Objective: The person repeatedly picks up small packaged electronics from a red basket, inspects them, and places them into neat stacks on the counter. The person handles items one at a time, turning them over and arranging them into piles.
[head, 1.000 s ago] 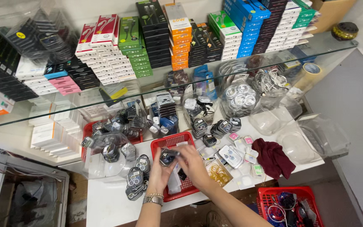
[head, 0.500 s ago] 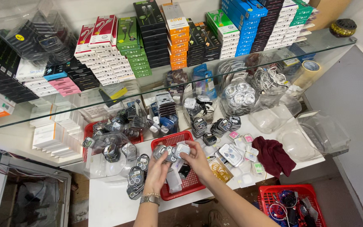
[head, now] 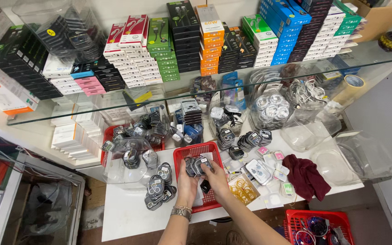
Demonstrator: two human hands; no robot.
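Both my hands are over a red mesh basket (head: 182,155) on the white table. My left hand (head: 186,185), with a metal watch on the wrist, and my right hand (head: 215,180) together grip a fanned stack of small clear packets with dark round parts (head: 197,165). One small dark packet (head: 205,186) lies in the basket under my right hand. A white paper lines the basket floor.
Stacks of similar packets (head: 159,187) lie left of the basket beside a clear tub (head: 125,174). A dark red cloth (head: 306,176), small pink and green packets and a bag of yellow rings (head: 242,188) lie right. A glass shelf (head: 205,86) with stacked colourful boxes hangs above.
My hands lifted from the basket floor, gathered the packets into one fanned stack and now hold it a little farther back over the basket.
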